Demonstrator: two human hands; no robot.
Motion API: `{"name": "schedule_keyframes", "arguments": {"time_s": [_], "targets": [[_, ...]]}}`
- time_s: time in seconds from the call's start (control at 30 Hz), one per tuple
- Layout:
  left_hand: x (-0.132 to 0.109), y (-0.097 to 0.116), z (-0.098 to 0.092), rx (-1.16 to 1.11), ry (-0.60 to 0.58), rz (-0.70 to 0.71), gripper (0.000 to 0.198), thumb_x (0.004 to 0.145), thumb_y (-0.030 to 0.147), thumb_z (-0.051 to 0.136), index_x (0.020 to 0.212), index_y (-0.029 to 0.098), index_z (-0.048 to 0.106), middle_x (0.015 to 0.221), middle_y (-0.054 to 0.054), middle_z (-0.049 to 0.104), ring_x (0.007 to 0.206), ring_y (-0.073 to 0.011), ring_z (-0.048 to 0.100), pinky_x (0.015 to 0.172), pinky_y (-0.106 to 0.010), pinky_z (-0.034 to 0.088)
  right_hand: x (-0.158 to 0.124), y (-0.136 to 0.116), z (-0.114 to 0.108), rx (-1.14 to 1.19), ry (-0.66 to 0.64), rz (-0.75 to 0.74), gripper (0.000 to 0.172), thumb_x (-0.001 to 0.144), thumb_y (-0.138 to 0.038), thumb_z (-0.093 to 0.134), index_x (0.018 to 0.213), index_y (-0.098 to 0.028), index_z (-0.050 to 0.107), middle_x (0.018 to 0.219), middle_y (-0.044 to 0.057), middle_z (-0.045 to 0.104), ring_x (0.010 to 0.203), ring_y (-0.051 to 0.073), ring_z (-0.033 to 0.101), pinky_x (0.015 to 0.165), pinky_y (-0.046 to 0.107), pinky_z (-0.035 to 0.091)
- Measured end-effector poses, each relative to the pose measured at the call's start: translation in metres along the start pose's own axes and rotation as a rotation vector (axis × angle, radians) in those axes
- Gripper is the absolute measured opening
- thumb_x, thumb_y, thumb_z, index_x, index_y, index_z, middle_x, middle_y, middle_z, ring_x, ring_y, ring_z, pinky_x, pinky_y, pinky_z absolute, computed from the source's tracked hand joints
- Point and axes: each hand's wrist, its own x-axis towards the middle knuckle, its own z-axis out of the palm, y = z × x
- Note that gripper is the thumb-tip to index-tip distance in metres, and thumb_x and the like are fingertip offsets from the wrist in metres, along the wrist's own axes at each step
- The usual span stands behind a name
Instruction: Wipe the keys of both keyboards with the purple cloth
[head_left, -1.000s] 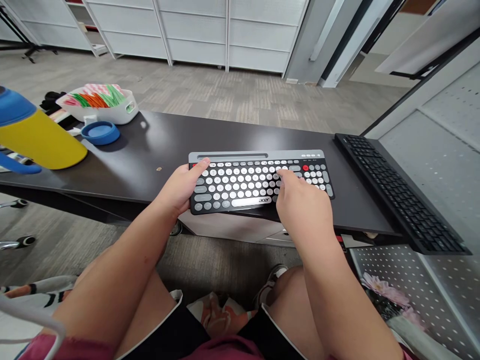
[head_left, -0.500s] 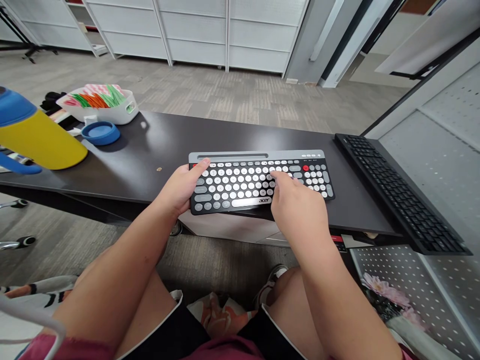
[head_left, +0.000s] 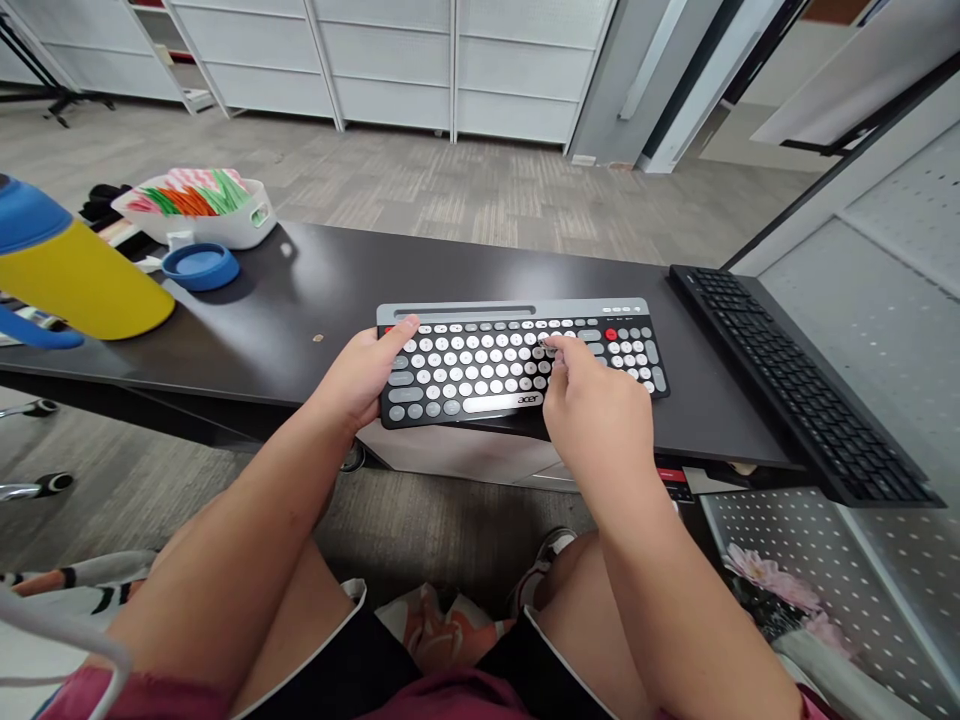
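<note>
A grey and black keyboard point(head_left: 487, 368) with round white keys, two red keys and an "acer" mark on its space bar lies at the front of the dark desk. My left hand point(head_left: 364, 370) grips its left end, thumb on top and the other fingers hidden below. Over the keys right of its middle is my right hand point(head_left: 596, 405). The fingers there are curled together, their tips at the upper letter rows. Whether anything small sits between those tips is hidden.
A black keyboard point(head_left: 806, 385) slants along the right panel. On the desk's left stand a yellow and blue tumbler point(head_left: 82, 275), a blue round lid point(head_left: 201, 266) and a white basket point(head_left: 259, 222) of colourful items. The dark desk point(head_left: 330, 290) has its near edge above my knees.
My right fingertips have shifted very slightly over the same keys, with the hand a little more curled. My left hand and the keyboard stay almost where they were.
</note>
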Motion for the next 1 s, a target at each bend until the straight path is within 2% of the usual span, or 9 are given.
{"name": "schedule_keyframes", "arguments": {"time_s": [0.13, 0.23, 0.37, 0.5, 0.57, 0.67, 0.8, 0.93, 1.0], "targets": [[-0.001, 0.0, 0.001, -0.004, 0.001, 0.005, 0.037, 0.092, 0.052, 0.076, 0.103, 0.017, 0.072, 0.104, -0.016, 0.082, 0.094, -0.0311, 0.081, 0.08, -0.041, 0.069, -0.003, -0.003, 0.004, 0.002, -0.002, -0.023, 0.046, 0.102, -0.014, 0.04, 0.137, -0.013, 0.069, 0.095, 0.014, 0.081, 0.081, 0.026, 0.076, 0.065, 0.034, 0.049], [0.0, 0.0, 0.001, -0.001, 0.006, 0.005, 0.037, 0.092, 0.052, 0.076, 0.104, 0.017, 0.072, 0.104, -0.016, 0.082, 0.095, -0.0315, 0.081, 0.081, -0.042, 0.069, -0.01, -0.011, 0.014, 0.008, 0.012, -0.096, 0.048, 0.099, -0.005, 0.039, 0.139, -0.006, 0.066, 0.12, 0.021, 0.078, 0.109, 0.03, 0.076, 0.085, 0.039, 0.058], [0.001, 0.0, 0.001, 0.002, 0.004, 0.012, 0.038, 0.092, 0.052, 0.076, 0.104, 0.016, 0.072, 0.104, -0.016, 0.081, 0.095, -0.0314, 0.081, 0.082, -0.042, 0.069, -0.016, -0.022, 0.024, -0.019, 0.018, -0.189, 0.049, 0.098, 0.0, 0.037, 0.139, -0.001, 0.064, 0.142, 0.027, 0.067, 0.133, 0.032, 0.066, 0.106, 0.045, 0.054], [0.001, 0.0, 0.0, -0.004, 0.007, 0.007, 0.037, 0.091, 0.051, 0.077, 0.103, 0.016, 0.073, 0.105, -0.016, 0.082, 0.094, -0.0312, 0.081, 0.08, -0.041, 0.069, -0.003, -0.008, 0.008, 0.011, -0.039, -0.167, 0.045, 0.102, -0.009, 0.04, 0.139, -0.011, 0.067, 0.113, 0.017, 0.08, 0.101, 0.029, 0.076, 0.081, 0.037, 0.055], [0.0, 0.0, 0.001, -0.003, 0.006, 0.005, 0.037, 0.091, 0.051, 0.077, 0.103, 0.016, 0.073, 0.104, -0.016, 0.082, 0.094, -0.0314, 0.081, 0.079, -0.042, 0.069, 0.007, 0.007, -0.004, 0.07, -0.084, -0.109, 0.042, 0.105, -0.018, 0.042, 0.138, -0.019, 0.068, 0.087, 0.008, 0.079, 0.075, 0.025, 0.072, 0.067, 0.033, 0.047], [-0.001, 0.0, 0.001, 0.0, -0.006, 0.007, 0.037, 0.093, 0.051, 0.075, 0.104, 0.016, 0.073, 0.103, -0.016, 0.082, 0.095, -0.0319, 0.081, 0.08, -0.042, 0.069, 0.014, 0.023, -0.015, 0.201, -0.115, -0.055, 0.038, 0.108, -0.027, 0.041, 0.134, -0.026, 0.069, 0.071, 0.001, 0.072, 0.062, 0.021, 0.064, 0.062, 0.031, 0.039], [0.0, 0.0, 0.0, -0.006, -0.008, 0.005, 0.038, 0.092, 0.052, 0.076, 0.105, 0.016, 0.072, 0.103, -0.016, 0.082, 0.094, -0.0321, 0.081, 0.078, -0.042, 0.069, 0.001, 0.008, -0.003, 0.117, -0.063, -0.091, 0.041, 0.105, -0.019, 0.04, 0.134, -0.021, 0.068, 0.084, 0.007, 0.077, 0.074, 0.024, 0.07, 0.066, 0.033, 0.044], [0.001, 0.0, 0.0, 0.002, 0.004, 0.012, 0.039, 0.092, 0.053, 0.076, 0.105, 0.016, 0.073, 0.102, -0.016, 0.082, 0.094, -0.0318, 0.081, 0.079, -0.042, 0.069, -0.013, -0.015, 0.015, 0.031, 0.007, -0.232, 0.048, 0.099, -0.004, 0.036, 0.133, -0.015, 0.068, 0.124, 0.016, 0.078, 0.117, 0.028, 0.072, 0.091, 0.039, 0.055], [0.001, 0.0, 0.0, 0.002, 0.008, 0.009, 0.038, 0.092, 0.052, 0.076, 0.104, 0.016, 0.073, 0.102, -0.016, 0.082, 0.093, -0.0314, 0.081, 0.08, -0.041, 0.069, -0.012, -0.015, 0.015, 0.04, -0.001, -0.249, 0.048, 0.098, -0.003, 0.038, 0.132, -0.016, 0.068, 0.127, 0.015, 0.077, 0.12, 0.028, 0.071, 0.096, 0.04, 0.056]]}}
